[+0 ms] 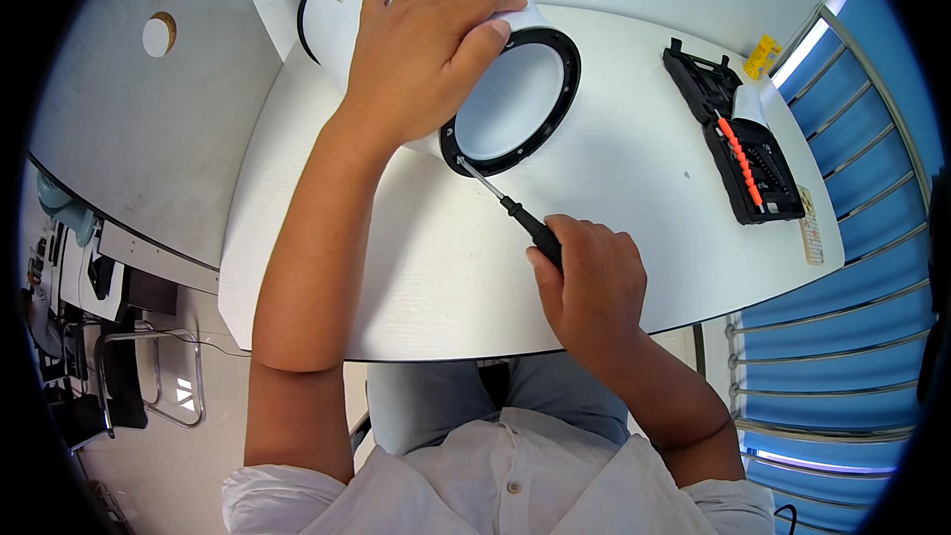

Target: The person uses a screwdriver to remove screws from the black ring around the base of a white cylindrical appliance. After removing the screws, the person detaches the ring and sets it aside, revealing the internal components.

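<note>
A white cylindrical appliance [342, 35] lies on its side on the white table, its round end with a black ring [568, 79] turned toward me. Several small screw holes dot that ring. My left hand [421, 54] rests over the top of the cylinder with its fingers spread, steadying against its side. Gripped in my right hand [594, 282] is a black-handled screwdriver [530, 226]. Its metal shaft points up and left, and the tip meets the lower left of the black ring. Whether a screw sits under the tip is too small to tell.
At the table's [634, 258] right side lies an open black tool case [738, 173] with an orange flexible shaft [741, 163] in it. Near it are a yellow packet [762, 56] and a pale remote-like strip [811, 228]. Metal railings [862, 208] run along the right; a chair [124, 376] stands lower left.
</note>
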Action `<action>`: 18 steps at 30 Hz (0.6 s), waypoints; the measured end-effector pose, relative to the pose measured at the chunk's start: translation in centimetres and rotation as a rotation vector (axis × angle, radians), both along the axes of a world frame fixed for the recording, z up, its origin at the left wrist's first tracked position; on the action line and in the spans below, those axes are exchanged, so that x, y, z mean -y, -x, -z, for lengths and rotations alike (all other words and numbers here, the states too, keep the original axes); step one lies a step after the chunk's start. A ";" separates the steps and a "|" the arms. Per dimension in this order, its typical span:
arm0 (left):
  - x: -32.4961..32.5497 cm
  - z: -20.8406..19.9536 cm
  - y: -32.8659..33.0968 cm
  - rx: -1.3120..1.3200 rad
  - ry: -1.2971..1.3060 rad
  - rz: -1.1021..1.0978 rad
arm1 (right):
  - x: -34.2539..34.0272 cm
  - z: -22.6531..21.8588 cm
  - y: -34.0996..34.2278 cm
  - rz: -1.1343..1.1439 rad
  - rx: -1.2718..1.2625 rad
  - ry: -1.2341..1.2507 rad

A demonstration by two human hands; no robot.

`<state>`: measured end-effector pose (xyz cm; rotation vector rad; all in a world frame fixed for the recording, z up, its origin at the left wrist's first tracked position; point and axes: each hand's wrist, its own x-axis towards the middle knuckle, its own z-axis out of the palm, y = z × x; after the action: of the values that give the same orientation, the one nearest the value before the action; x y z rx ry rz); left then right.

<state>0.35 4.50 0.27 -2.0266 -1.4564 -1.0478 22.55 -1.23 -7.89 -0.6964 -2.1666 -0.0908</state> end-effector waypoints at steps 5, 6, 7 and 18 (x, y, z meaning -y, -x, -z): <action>-0.2 0.1 -0.1 0.024 0.011 0.022 | 0.7 -0.7 0.2 -0.060 -0.188 0.676; -0.1 0.0 0.0 0.025 0.015 0.018 | 0.5 -1.0 0.3 -0.095 -0.289 0.929; 0.0 0.1 0.1 0.026 0.019 0.015 | 0.1 -1.5 0.4 -0.131 -0.389 1.182; 0.1 0.1 -0.2 0.040 0.028 0.002 | 1.9 -1.4 1.1 -0.084 -0.234 1.022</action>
<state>0.56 4.35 0.15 -2.0383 -1.4974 -1.0810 21.45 -3.17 -6.49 -1.0850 -1.9120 1.1478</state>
